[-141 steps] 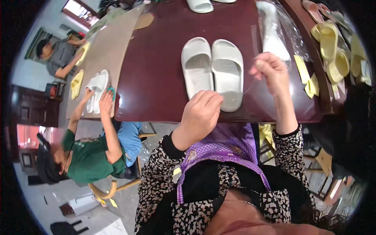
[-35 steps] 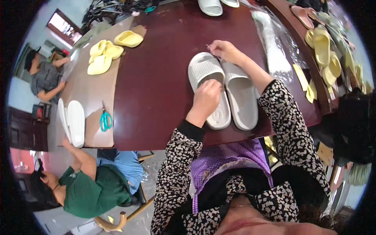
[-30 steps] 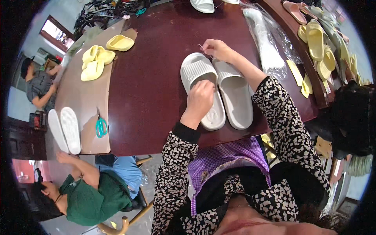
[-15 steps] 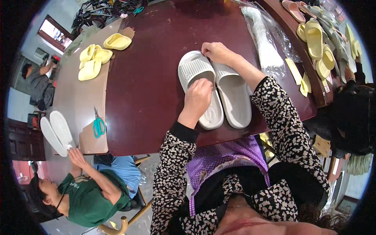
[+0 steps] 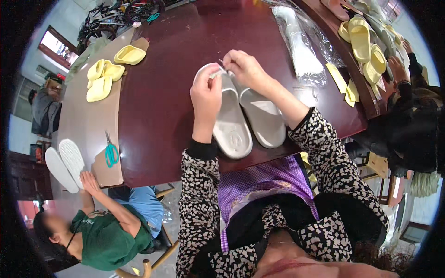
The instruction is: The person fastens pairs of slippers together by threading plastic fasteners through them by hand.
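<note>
L hand (image 5: 206, 99) half-curled, R hand (image 5: 245, 69) pinched, slippers (image 5: 232, 134) set beneath; what's held, if anything, can't be told; pair may be skewed if tugged unevenly.

The left forearm (image 5: 204, 127), in a black sleeve with cream angular patches (image 5: 199, 194) and a plain black cuff (image 5: 202, 149), rises almost straight over the near edge of the glossy dark-red table (image 5: 162, 106). Its left hand (image 5: 205, 95) is upright, fingers curled toward the thumb; whether the tips meet is unclear. The right forearm (image 5: 285, 99), sleeve likewise patterned, slants up and leftward from nearer the table's right corner. The right hand (image 5: 245, 69) sits just beside the left, slightly farther from the near edge, wrist bent, fingers drawn into a pinch.
</note>
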Action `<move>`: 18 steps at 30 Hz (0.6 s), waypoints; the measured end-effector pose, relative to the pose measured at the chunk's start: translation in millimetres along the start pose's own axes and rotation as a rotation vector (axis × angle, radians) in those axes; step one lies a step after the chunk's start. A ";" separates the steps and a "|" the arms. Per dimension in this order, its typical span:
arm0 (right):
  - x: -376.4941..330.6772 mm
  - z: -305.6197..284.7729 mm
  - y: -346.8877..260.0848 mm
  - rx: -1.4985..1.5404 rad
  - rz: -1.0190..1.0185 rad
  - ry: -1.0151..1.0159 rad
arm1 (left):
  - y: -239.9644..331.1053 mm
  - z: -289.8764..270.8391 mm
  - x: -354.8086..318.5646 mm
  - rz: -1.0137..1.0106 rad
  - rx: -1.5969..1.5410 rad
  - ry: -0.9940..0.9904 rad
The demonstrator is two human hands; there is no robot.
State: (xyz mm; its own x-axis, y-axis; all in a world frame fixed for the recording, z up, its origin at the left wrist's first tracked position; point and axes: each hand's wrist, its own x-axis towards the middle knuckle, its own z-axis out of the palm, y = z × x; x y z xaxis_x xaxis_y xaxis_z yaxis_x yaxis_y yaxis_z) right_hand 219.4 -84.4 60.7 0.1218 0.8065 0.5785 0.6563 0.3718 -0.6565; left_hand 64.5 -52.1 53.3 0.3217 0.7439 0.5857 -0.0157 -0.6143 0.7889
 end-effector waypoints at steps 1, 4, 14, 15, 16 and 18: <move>-3.9 1.7 -7.0 0.003 -0.014 -0.002 | -3.5 -1.7 5.8 -0.103 -0.026 -0.031; -13.8 3.5 -11.7 0.002 0.005 -0.006 | -14.1 -1.3 10.8 -0.237 -0.109 -0.196; -27.4 6.5 -12.2 0.290 0.276 0.058 | -19.4 -6.2 6.3 -0.576 -0.500 -0.146; -27.9 6.0 -14.6 0.295 0.280 0.059 | -19.2 -6.6 6.5 -0.580 -0.519 -0.129; -28.5 4.9 -16.8 0.266 0.268 0.045 | -19.4 -6.8 6.6 -0.585 -0.539 -0.112; -28.7 2.0 -20.3 0.207 0.246 0.017 | -19.0 -6.4 6.6 -0.594 -0.555 -0.098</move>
State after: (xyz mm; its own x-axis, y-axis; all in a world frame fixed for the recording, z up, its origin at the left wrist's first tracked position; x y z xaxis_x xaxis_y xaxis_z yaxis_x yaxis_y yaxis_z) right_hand 201.1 -114.1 56.5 0.2718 0.8764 0.3975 0.4408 0.2538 -0.8610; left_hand 60.8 -33.8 43.4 0.5049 0.8621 0.0429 -0.2748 0.1135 0.9548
